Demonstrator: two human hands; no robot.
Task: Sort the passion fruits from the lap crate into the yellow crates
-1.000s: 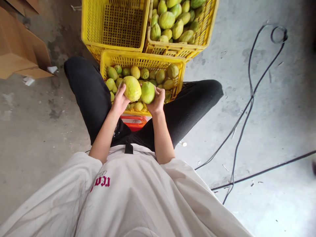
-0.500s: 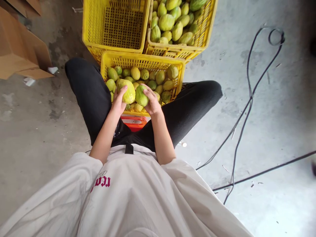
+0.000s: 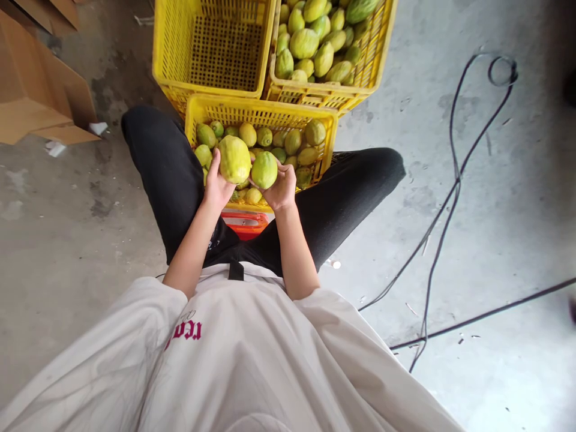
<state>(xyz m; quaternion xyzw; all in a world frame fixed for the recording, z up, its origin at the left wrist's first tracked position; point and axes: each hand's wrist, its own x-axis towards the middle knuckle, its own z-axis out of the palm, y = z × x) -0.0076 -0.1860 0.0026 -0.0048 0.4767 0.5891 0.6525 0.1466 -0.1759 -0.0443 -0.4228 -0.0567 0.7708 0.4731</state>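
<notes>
A large yellow-green papaya (image 3: 234,159) rests in my left hand (image 3: 218,186), its thumb along the near left side. My right hand (image 3: 282,187) is closed round a smaller, greener papaya (image 3: 264,170). Both fruits are side by side, almost touching, above a yellow plastic crate (image 3: 265,108) between my knees. Inside that crate lie many more papayas (image 3: 293,141), green to yellow, partly covered by my hands. The fingers beneath each held fruit are mostly hidden.
Beyond the near crate stand two taller yellow crates: the left one (image 3: 209,85) shows its bare slatted bottom, the right one (image 3: 324,90) holds papayas. Open cardboard boxes (image 3: 40,96) lie at far left. A black cable (image 3: 456,174) runs over the floor at right. Something red (image 3: 245,223) sits below the near crate.
Both papayas have been turned in my hands and shifted slightly to the right. My right hand has rolled, with its fingers now more under and beside the smaller fruit.
</notes>
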